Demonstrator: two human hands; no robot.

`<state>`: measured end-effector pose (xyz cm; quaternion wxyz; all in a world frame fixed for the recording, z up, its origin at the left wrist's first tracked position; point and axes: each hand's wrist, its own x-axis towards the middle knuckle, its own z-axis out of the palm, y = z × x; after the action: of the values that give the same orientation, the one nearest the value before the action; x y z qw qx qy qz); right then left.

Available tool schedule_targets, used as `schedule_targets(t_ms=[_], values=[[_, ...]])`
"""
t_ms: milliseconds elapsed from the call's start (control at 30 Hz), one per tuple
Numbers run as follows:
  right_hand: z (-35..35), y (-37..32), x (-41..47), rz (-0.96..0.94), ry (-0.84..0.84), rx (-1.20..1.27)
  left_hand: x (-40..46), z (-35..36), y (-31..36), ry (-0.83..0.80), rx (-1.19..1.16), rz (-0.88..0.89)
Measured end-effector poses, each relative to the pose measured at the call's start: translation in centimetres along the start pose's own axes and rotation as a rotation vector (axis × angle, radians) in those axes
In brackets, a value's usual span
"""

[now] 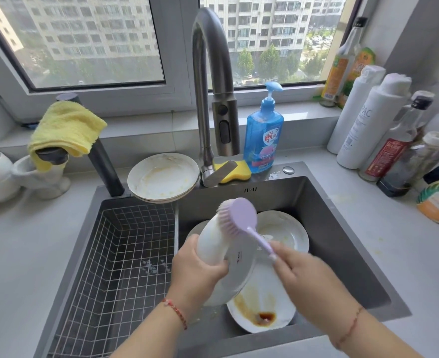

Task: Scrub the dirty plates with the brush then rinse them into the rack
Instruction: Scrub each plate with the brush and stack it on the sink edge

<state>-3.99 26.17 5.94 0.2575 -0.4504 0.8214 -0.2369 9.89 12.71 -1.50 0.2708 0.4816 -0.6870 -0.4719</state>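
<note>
My left hand (195, 273) grips a white plate (235, 270) tilted on edge over the sink, its underside facing me. My right hand (301, 272) holds the handle of a lilac brush (237, 215), whose bristles press on the plate's upper rim. Below them lies a plate with brown sauce (261, 311) in the sink basin. Another dirty plate (288, 233) lies further back in the basin. A stack of stained plates (163, 177) sits on the sink's back ledge. The wire rack (115, 257) fills the sink's left half.
A steel faucet (213, 99) arches over the sink (342, 228). Blue dish soap (263, 135) and a yellow sponge (236, 171) stand behind it. Bottles (368, 120) crowd the right counter. A yellow cloth (66, 127) hangs at the left.
</note>
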Motion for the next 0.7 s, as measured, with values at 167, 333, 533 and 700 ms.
schedule_targets(t_ms=[167,333,533,700], values=[[-1.0,1.5,1.6,0.053,0.064,0.046,-0.1,-0.7,0.1,-0.025,-0.007,0.056],[0.8,-2.3,-2.6,-0.121,-0.064,-0.131,0.3,-0.2,1.0,-0.053,-0.199,-0.032],[-0.7,-0.8,0.1,-0.048,0.042,-0.215,-0.3,-0.8,0.6,-0.068,0.019,0.028],[-2.0,1.2,2.4,0.106,0.09,-0.146,-0.3,-1.2,0.6,-0.07,0.012,0.062]])
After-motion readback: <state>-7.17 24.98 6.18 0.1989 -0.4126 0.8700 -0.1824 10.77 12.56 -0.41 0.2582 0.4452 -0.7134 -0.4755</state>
